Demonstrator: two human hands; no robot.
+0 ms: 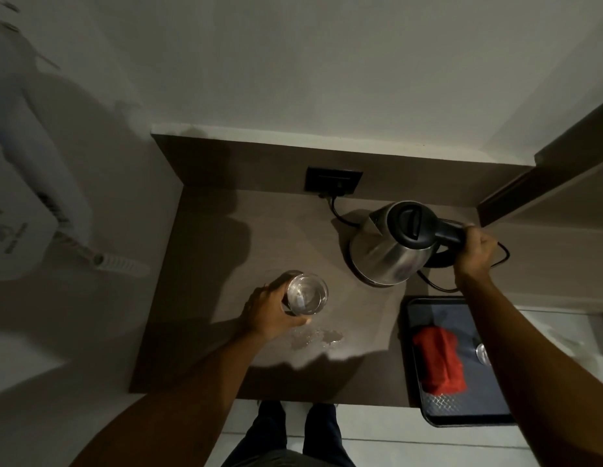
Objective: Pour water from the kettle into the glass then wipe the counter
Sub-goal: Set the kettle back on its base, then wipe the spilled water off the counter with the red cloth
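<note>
Two hands, L (264, 313) on glass (306, 294), R (475, 251) on kettle (392, 254)

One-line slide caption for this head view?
Right hand tilts steel kettle by its handle; left hand steadies clear glass beside small puddle.

A rounded stainless-steel kettle with a black lid and black handle (392, 249) stands upright at the right rear of the dark brown counter (205, 264), spout toward the back left. A clear round drinking glass (306, 294) stands upright near the counter's middle, well apart from the kettle. Small water puddles (318, 337) lie just in front of the glass.
</note>
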